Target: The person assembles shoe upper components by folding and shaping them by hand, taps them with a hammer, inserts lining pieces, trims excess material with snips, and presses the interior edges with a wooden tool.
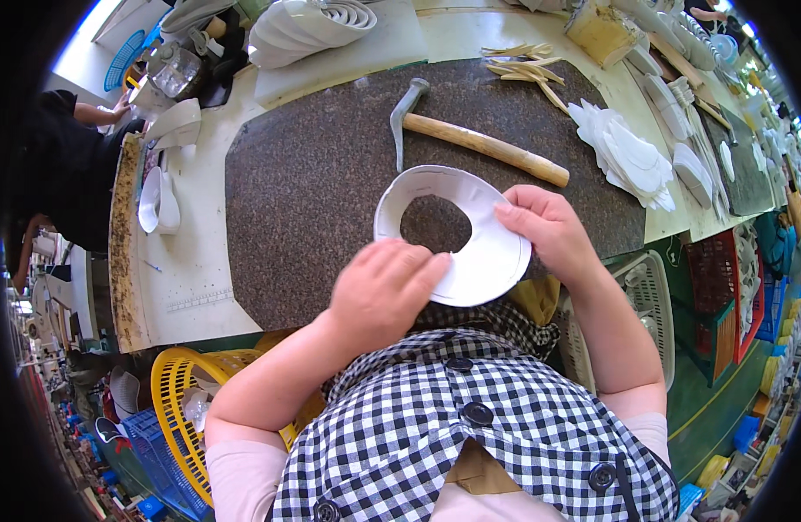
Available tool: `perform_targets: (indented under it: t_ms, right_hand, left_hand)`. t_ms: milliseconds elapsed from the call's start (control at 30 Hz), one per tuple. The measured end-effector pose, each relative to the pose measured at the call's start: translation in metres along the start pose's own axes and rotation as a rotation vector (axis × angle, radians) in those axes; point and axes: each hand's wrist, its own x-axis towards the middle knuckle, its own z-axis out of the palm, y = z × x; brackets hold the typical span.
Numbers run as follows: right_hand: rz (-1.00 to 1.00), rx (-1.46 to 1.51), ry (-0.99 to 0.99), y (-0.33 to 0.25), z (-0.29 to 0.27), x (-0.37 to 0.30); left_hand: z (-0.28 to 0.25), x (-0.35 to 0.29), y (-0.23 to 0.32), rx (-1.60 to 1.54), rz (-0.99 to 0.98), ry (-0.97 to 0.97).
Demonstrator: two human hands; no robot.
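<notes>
A white ring-shaped piece that looks like a shoe upper (pixel 487 261) is held up over the near edge of a dark speckled stone slab (pixel 304 191). The slab shows through its oval opening. My right hand (pixel 552 230) pinches the piece's right rim, thumb on top and the other fingers partly hidden beneath. On the lower left rim my left hand (pixel 378 283) is closed, its fingers slightly smeared by motion. Just beyond the piece lies a hammer (pixel 487 150) with a metal head and a wooden handle.
White cut pieces (pixel 622 157) are heaped at the slab's right, with pale strips (pixel 526 70) behind. Nested white uppers (pixel 309 30) stand at the back. A yellow basket (pixel 178 400) sits below left, a pale crate (pixel 657 304) below right. Another person (pixel 61 183) is at the left.
</notes>
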Motion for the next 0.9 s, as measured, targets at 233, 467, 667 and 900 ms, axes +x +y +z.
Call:
perform_targets:
  t_ms: [233,467,667,900]
  right_hand:
    - [-0.293,-0.384,0.108,-0.007,0.031,0.017]
    - [-1.039,-1.240,0.014,0.031,0.078,0.035]
    - [-0.810,-1.388,-0.045,0.042,0.078,0.032]
    - [-0.850,-1.262,-0.175,0.042,0.073,0.011]
  left_hand:
    - [-0.051,0.021,-0.021,-0.148,-0.663,0.232]
    - [-0.010,-0.003,-0.030,-0.455,-0.858,0.394]
    - [-0.003,-0.004,-0.037,-0.445,-0.856,0.343]
    - [0.001,-0.003,-0.044,-0.406,-0.809,0.405]
